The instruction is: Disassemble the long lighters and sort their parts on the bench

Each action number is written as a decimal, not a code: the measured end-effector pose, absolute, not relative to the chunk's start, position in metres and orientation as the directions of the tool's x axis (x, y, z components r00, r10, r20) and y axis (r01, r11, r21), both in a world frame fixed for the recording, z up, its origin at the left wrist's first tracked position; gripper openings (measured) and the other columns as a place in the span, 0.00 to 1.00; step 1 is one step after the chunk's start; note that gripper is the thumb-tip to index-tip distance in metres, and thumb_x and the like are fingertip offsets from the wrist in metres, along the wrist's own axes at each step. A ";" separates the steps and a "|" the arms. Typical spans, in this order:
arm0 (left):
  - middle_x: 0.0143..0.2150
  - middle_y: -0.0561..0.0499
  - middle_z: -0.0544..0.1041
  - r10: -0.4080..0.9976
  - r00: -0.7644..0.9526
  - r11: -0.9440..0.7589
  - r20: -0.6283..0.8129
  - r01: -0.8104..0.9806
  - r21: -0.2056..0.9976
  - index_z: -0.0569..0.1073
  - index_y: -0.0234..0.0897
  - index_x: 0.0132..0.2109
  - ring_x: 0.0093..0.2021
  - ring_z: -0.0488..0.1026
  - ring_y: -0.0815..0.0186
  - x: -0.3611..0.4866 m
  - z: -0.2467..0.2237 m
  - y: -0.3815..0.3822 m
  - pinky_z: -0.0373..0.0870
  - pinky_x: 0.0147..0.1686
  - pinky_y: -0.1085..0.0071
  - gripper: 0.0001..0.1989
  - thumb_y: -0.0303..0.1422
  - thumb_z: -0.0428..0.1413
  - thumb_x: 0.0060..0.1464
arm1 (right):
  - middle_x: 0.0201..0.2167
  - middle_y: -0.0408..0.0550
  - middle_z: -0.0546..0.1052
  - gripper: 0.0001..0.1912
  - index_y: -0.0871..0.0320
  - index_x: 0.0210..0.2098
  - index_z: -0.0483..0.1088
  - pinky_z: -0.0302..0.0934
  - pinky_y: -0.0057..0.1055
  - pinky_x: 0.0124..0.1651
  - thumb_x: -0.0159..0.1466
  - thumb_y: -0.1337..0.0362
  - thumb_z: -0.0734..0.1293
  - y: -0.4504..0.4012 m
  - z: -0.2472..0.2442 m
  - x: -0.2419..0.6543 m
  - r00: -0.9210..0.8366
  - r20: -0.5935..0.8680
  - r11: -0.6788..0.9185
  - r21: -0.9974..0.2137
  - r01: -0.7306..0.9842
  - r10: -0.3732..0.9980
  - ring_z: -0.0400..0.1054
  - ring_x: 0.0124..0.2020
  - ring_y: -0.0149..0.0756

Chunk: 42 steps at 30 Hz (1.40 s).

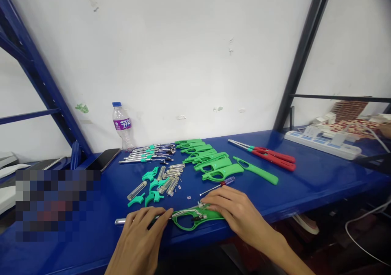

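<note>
A green lighter shell half [186,227] lies at the table's front edge with thin wires and a small black part inside it. My left hand [143,226] is closed around the metal lighter tube [119,221] that joins the shell's left end. My right hand [235,206] grips the shell's handle from the right, its fingertips by a small clear piece [201,204]. Part of the handle is hidden under that hand. Just beyond lies a screwdriver [227,181] with a clear purple handle. Teal triggers [152,197] and clear fuel tanks [167,184] are heaped nearby.
Several metal tubes with wires [143,155] and green shells [220,167] lie in rows behind. Two red lighters [275,158] rest to the right, near a white power strip [320,142]. A plastic bottle [124,128] and a phone [106,159] are at the back left.
</note>
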<state>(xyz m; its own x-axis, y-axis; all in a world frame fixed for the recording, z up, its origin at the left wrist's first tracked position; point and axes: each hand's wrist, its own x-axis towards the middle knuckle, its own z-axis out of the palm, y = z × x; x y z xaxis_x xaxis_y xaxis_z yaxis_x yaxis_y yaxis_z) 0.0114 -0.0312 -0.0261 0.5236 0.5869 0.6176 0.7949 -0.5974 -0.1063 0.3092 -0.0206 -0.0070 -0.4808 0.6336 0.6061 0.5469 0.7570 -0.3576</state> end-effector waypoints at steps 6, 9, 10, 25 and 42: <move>0.48 0.53 0.82 0.575 0.566 -0.626 0.591 0.769 -0.127 0.73 0.52 0.62 0.43 0.78 0.64 0.005 -0.024 -0.028 0.72 0.43 0.67 0.33 0.16 0.46 0.58 | 0.48 0.49 0.80 0.12 0.53 0.54 0.74 0.70 0.39 0.51 0.77 0.67 0.61 -0.020 -0.008 0.309 -0.476 0.596 0.748 -0.370 0.552 0.646 0.74 0.47 0.42; 0.48 0.54 0.81 0.576 0.566 -0.634 0.590 0.765 -0.116 0.73 0.55 0.61 0.43 0.78 0.64 0.004 -0.023 -0.029 0.73 0.42 0.68 0.33 0.16 0.46 0.58 | 0.48 0.49 0.80 0.12 0.53 0.54 0.74 0.69 0.39 0.51 0.77 0.67 0.61 -0.021 -0.008 0.309 -0.473 0.593 0.746 -0.386 0.543 0.652 0.74 0.47 0.42; 0.48 0.53 0.81 0.570 0.565 -0.640 0.597 0.760 -0.108 0.73 0.55 0.61 0.43 0.78 0.64 0.004 -0.022 -0.029 0.73 0.41 0.68 0.31 0.18 0.46 0.59 | 0.48 0.49 0.80 0.12 0.53 0.54 0.74 0.69 0.38 0.51 0.77 0.67 0.61 -0.021 -0.008 0.309 -0.471 0.593 0.745 -0.392 0.540 0.653 0.74 0.47 0.42; 0.48 0.50 0.77 0.442 0.270 -0.486 0.855 0.873 -0.025 0.73 0.48 0.57 0.45 0.74 0.61 0.009 0.010 -0.032 0.67 0.50 0.61 0.18 0.22 0.52 0.66 | 0.48 0.46 0.79 0.12 0.51 0.55 0.73 0.67 0.36 0.50 0.77 0.68 0.61 -0.020 -0.009 0.307 -0.482 0.580 0.746 -0.409 0.525 0.657 0.73 0.47 0.40; 0.44 0.49 0.81 0.870 0.318 -0.380 0.376 0.919 0.101 0.76 0.37 0.48 0.46 0.78 0.61 -0.058 0.041 0.128 0.73 0.48 0.63 0.09 0.27 0.52 0.67 | 0.49 0.48 0.79 0.15 0.49 0.56 0.71 0.69 0.35 0.50 0.79 0.62 0.56 -0.017 -0.015 0.307 -0.508 0.577 0.758 -0.363 0.542 0.640 0.74 0.48 0.42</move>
<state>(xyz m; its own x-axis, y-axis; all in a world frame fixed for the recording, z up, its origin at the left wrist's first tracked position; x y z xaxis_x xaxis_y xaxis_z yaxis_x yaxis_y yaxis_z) -0.0584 0.1280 0.0412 0.3183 0.8701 0.3763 0.9195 -0.3800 0.1008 0.3075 -0.0173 -0.0149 -0.5083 0.6396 0.5766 0.5416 0.7580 -0.3634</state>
